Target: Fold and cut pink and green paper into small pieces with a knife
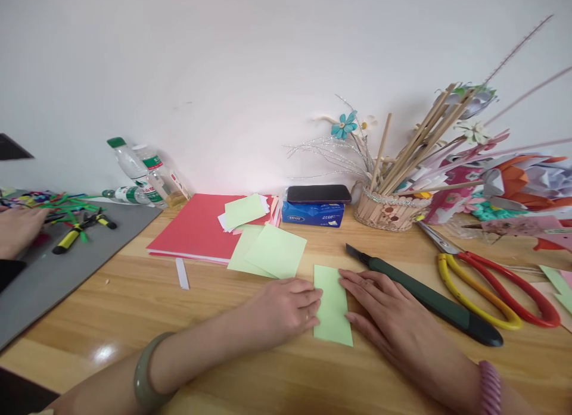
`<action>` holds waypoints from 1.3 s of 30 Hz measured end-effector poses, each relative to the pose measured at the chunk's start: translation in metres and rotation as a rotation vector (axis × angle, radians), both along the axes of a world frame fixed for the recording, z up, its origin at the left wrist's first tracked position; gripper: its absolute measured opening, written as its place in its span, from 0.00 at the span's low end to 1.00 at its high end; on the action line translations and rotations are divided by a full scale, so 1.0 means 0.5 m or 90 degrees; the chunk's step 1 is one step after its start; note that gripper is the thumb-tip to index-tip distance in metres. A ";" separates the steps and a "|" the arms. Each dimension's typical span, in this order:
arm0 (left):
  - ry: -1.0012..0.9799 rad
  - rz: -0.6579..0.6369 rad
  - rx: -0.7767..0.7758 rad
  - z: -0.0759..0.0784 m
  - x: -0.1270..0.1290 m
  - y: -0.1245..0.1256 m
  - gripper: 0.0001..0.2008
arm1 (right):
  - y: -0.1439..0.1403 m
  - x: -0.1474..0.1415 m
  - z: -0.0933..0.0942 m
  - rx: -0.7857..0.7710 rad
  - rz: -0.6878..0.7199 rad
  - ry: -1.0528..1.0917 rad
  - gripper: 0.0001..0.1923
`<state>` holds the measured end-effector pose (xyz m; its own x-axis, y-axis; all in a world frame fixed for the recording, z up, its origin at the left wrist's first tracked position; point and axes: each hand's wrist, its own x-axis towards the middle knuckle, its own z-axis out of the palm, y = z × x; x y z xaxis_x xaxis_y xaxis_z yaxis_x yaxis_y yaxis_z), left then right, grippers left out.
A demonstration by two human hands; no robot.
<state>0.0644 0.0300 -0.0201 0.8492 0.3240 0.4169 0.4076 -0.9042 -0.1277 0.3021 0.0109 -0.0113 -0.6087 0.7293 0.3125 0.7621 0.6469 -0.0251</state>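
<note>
A folded-looking strip of light green paper (331, 308) lies flat on the wooden table, upright in view, between my two hands. My left hand (290, 311) is at its left edge, fingers bent and close together, with the tips pressing on the paper; its thumb is mostly hidden. Along the right edge rests my right hand (384, 308), palm down. Its fingers are stretched out and touch the upper right corner, while the thumb sits apart, lower on the same edge. A dark green utility knife (424, 290) lies just beyond my right hand, blade tip out.
Loose green sheets (277, 248) overlap a red paper stack (196, 224). A phone (318, 193) tops a blue tissue pack (313, 214). Large scissors (487, 278) and a stick-filled basket (388, 209) are right. Another person's hand (20, 227) is by pliers (74, 236) on a grey mat (107, 245).
</note>
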 end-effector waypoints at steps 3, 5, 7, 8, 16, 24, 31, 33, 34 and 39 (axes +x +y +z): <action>-0.009 -0.007 -0.001 0.001 0.002 0.004 0.15 | 0.001 -0.008 -0.003 0.018 -0.008 -0.003 0.21; -0.036 -0.013 -0.007 0.003 0.005 0.005 0.15 | -0.001 -0.012 -0.008 0.024 -0.007 -0.003 0.21; -0.060 -0.010 -0.007 0.003 0.007 0.006 0.16 | -0.002 -0.014 -0.013 0.038 0.000 -0.003 0.20; -0.066 0.005 -0.003 0.002 0.008 0.005 0.16 | -0.002 -0.014 -0.016 0.052 0.007 -0.004 0.19; -0.008 0.109 0.006 -0.008 0.011 -0.006 0.19 | -0.003 -0.021 -0.017 0.111 0.102 -0.053 0.23; 0.022 0.200 -0.152 0.009 0.021 -0.022 0.28 | -0.016 -0.031 -0.013 0.085 0.073 -0.027 0.23; 0.027 0.259 -0.262 -0.001 0.026 -0.024 0.33 | -0.015 -0.030 -0.010 0.103 0.078 -0.052 0.23; 0.025 0.261 -0.289 -0.001 0.024 -0.022 0.33 | -0.016 -0.030 -0.011 0.101 0.075 -0.049 0.23; 0.023 0.260 -0.298 0.001 0.023 -0.022 0.33 | -0.016 -0.029 -0.012 0.099 0.073 -0.046 0.23; 0.008 0.246 -0.316 0.005 0.021 -0.020 0.30 | -0.016 -0.029 -0.017 0.093 0.068 -0.032 0.24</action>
<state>0.0748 0.0203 -0.0177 0.6357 0.7610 0.1292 0.7182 -0.6445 0.2623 0.2874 0.0027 -0.0200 -0.6975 0.6087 0.3782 0.6871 0.7180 0.1115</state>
